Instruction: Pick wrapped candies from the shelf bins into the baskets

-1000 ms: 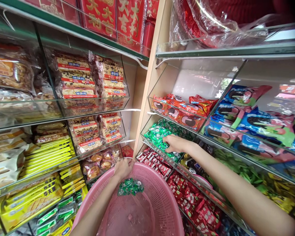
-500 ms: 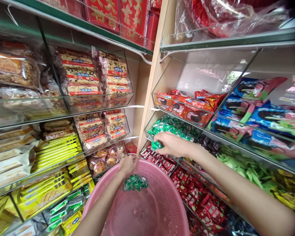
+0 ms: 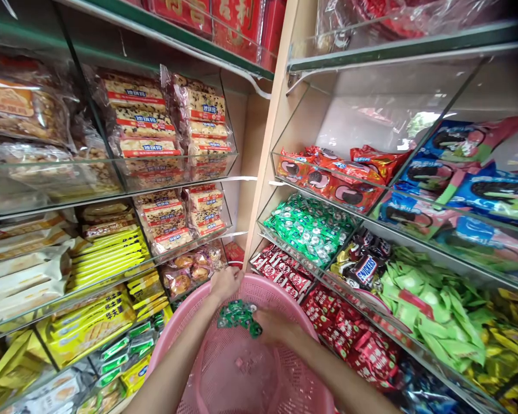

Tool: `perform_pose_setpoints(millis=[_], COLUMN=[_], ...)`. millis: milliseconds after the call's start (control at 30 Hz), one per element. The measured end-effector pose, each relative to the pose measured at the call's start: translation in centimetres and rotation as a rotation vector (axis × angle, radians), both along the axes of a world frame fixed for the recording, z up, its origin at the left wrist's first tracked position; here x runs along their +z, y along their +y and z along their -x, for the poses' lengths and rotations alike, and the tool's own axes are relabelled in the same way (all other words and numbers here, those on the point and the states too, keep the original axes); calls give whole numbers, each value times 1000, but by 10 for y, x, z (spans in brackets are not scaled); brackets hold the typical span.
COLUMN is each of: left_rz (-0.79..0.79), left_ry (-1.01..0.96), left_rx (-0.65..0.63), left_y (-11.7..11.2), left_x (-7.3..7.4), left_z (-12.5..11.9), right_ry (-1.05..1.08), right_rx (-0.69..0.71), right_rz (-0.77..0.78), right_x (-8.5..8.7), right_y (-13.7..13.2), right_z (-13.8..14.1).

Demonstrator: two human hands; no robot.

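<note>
A round pink plastic basket (image 3: 313, 368) with mesh sides is in front of me. On its far rim is my left hand (image 3: 224, 284), its fingers closed over the edge. Inside the basket, my right hand (image 3: 274, 326) is slightly blurred, with green-wrapped candies at its curled fingertips. Right beside those fingers lies a small heap of green candies (image 3: 234, 315) against the far inner wall. A small pink piece (image 3: 240, 363) shows on the basket's bottom. More green candies (image 3: 311, 227) fill a glass-fronted shelf bin above and to the right.
Glass-fronted shelves meet at a wooden post (image 3: 267, 126) behind the basket. Right-hand bins hold red-wrapped candies (image 3: 280, 270), Snickers (image 3: 366, 269), pale green packets (image 3: 431, 305) and red cookie packs (image 3: 336, 172). Wrapped pastries (image 3: 147, 123) and yellow packets (image 3: 112, 253) fill the left shelves.
My right hand has come down from the green candy bin into the basket, carrying green candies. My left hand stays on the rim. The view has shifted slightly.
</note>
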State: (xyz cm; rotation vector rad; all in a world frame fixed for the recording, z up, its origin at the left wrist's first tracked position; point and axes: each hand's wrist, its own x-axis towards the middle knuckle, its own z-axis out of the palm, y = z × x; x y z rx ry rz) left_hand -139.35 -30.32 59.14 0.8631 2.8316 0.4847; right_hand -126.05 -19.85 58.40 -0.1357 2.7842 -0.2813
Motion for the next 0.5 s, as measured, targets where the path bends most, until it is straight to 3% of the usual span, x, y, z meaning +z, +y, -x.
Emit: perform_pose_setpoints(millis=[267,500], left_rz=[-1,-12], left_ry=[20,14], left_rx=[14,30], left_y=[-7,-10], left_x=[0,2], left_z=[0,0], right_ry=[21,102], right_rx=[-15,-78], right_rz=[-87,-118], right_x=[-21,-24], right_y=[-22,-22], right_z=[-4,-8])
